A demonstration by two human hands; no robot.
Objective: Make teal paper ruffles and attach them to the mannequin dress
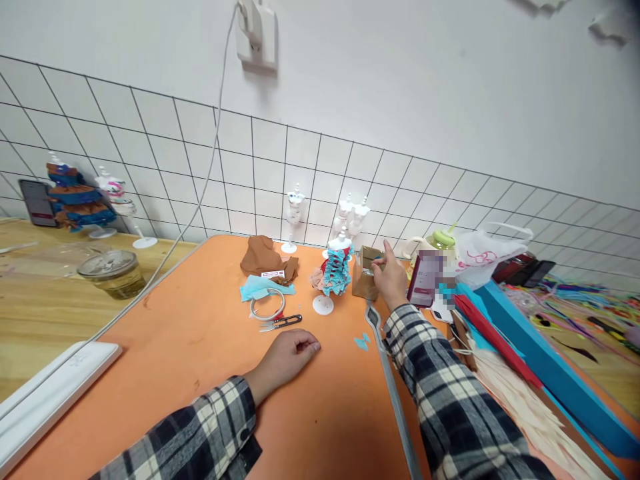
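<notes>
My left hand [290, 357] rests on the orange mat [210, 380] with its fingers curled in; whether anything is inside them is hidden. Over a small cardboard box [366, 285] reaches my right hand [393, 275], index finger raised and the other fingers pinched together at the box's opening. What they pinch, if anything, is too small to make out. Left of the box stands a white mini dress form [323, 305] wearing a ruffled blue and red dress [337, 270]. A pale blue fabric bow [362, 341] lies on the mat between my hands.
Thread snips [281, 323], a white ring [267, 305], blue cloth [260, 288] and brown cloth [263, 255] lie left. More dress forms [295, 212] stand by the wire grid. A phone [424, 277], plastic bag [480, 257] and fabric strips [500, 340] are right. A jar [111, 273] stands far left.
</notes>
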